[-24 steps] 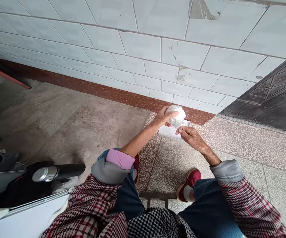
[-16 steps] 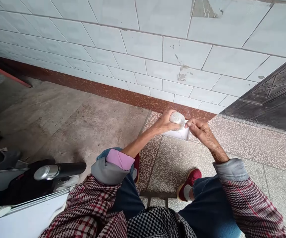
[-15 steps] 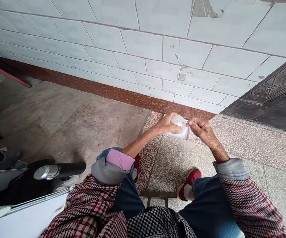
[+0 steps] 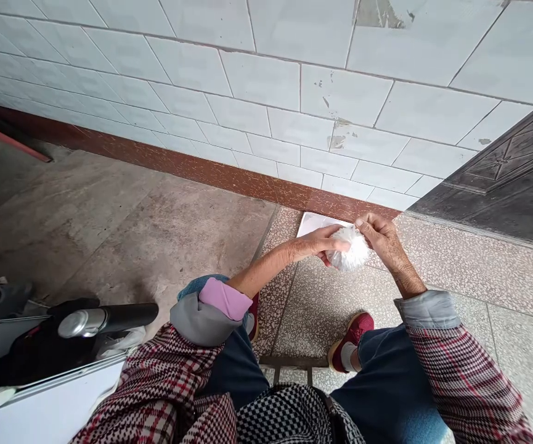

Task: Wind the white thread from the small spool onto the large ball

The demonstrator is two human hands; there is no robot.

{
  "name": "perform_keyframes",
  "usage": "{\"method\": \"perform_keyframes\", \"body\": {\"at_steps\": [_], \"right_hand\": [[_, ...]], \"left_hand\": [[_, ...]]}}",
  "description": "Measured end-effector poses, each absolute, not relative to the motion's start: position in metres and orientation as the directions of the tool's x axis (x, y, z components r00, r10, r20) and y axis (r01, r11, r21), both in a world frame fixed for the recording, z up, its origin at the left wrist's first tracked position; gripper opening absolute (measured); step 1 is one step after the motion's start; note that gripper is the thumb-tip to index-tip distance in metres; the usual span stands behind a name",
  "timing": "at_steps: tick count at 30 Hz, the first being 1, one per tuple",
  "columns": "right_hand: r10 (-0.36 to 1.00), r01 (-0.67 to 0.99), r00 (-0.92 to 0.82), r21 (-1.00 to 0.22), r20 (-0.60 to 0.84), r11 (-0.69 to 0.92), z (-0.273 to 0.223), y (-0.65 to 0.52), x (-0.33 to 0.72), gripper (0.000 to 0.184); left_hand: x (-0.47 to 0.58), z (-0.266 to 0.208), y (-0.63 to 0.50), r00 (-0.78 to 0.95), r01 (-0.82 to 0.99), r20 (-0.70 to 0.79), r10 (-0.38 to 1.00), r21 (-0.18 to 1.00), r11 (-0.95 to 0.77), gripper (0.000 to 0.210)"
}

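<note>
A white, fluffy ball of fine strands (image 4: 352,250), like a pom-pom, is held in my left hand (image 4: 319,242). My left fingers and thumb wrap round its left side. At the ball's upper right edge, the thumb and forefinger of my right hand (image 4: 377,234) are pinched together; what lies between them is too small to make out. Below and behind my left hand, a shallow white box (image 4: 315,221) rests on the floor against the wall's base, partly covered by the hand.
A white tiled wall (image 4: 261,80) with a brown skirting rises ahead, and a dark panelled door (image 4: 511,163) stands at right. At lower left, a black and silver flask (image 4: 109,319) lies on dark cloth in a white-sided container (image 4: 48,401). My red shoes (image 4: 353,339) are on the speckled floor.
My left hand has moved the ball right and slightly down, away from over the box. The ball has turned, showing more of its strands. My right pinch now meets its upper edge.
</note>
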State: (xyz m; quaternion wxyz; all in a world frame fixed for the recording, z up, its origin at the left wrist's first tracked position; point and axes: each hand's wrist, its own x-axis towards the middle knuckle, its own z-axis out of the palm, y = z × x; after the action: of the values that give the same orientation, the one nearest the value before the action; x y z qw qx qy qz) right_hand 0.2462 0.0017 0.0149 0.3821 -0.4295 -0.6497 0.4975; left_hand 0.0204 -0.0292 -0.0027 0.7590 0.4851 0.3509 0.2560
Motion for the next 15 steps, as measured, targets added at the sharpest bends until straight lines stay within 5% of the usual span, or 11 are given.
{"method": "perform_keyframes", "body": {"at_steps": [5,9,15], "right_hand": [[0.94,0.148,-0.342,-0.988,-0.009,0.045,0.01,0.005,0.243,0.064],[0.947,0.131,-0.312,-0.991,-0.074,-0.034,0.002,0.008,0.237,0.061],[0.929,0.158,-0.343,-0.983,-0.141,-0.091,-0.005,0.009,0.23,0.049]], "left_hand": [[0.02,0.002,-0.029,0.601,-0.255,-0.211,0.771,0.863,0.435,0.102],[0.018,0.013,-0.025,0.529,-0.417,-0.144,0.836,0.814,0.404,0.093],[0.014,0.017,-0.024,0.444,-0.338,-0.207,0.872,0.862,0.377,0.093]]}}
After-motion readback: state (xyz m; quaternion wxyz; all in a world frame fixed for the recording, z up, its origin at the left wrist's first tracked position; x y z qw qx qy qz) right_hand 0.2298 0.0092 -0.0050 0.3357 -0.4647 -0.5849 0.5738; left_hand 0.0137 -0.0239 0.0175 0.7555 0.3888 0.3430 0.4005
